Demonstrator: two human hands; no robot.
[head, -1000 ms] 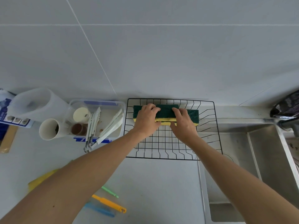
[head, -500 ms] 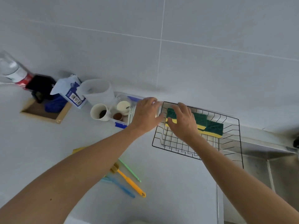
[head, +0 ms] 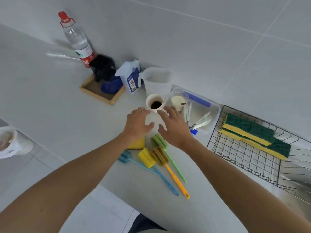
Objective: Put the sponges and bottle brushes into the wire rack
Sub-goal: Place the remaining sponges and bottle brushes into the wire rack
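Green-and-yellow sponges [head: 252, 132] lie stacked at the back of the black wire rack [head: 239, 158] on the right. Left of the rack, several sponge-headed bottle brushes rest on the counter: a green one [head: 159, 140], an orange-handled one [head: 175, 178], and a blue one [head: 146, 167] with a yellow head [head: 146, 157] beside it. A yellow sponge [head: 137, 144] shows partly under my left wrist. My left hand [head: 137, 122] and my right hand [head: 174, 126] hover side by side above the brush heads, fingers spread, holding nothing.
A white cup [head: 154, 102] with dark residue stands just beyond my fingertips. Behind it are a plastic tub [head: 204, 113] with tongs, a white jug [head: 158, 81], a blue-white packet [head: 131, 78], a wooden tray [head: 101, 93] and a clear bottle [head: 77, 39].
Both hands left the sponges in the rack and swung left over the brushes. The view turned left with them.
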